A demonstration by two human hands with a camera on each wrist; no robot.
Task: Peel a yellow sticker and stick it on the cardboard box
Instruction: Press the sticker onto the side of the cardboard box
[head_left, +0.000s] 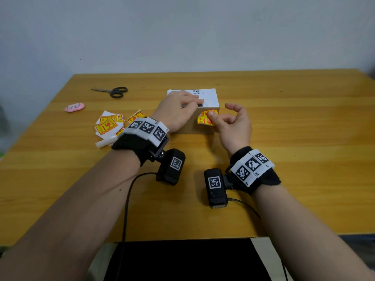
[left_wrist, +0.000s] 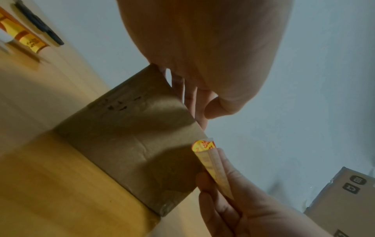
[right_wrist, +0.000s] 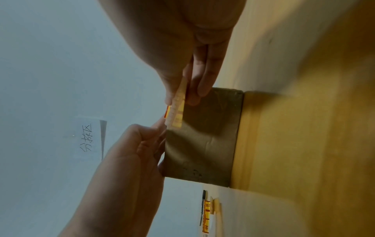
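Yellow sticker (head_left: 205, 120), thin and floppy, is being pinched by right hand (head_left: 233, 126) against cardboard box (head_left: 189, 126); left hand (head_left: 178, 112) is resting flat atop, fingers relaxed.

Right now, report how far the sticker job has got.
Done: a yellow sticker is off the pile. In hand: the right hand holds it at the cardboard box front while the left hand steadies the top. Left: pressing it flat; its edge stands away from the cardboard.

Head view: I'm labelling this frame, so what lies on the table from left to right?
Pink tag → scissors → sticker pile → left hand on the box → yellow sticker → right hand.
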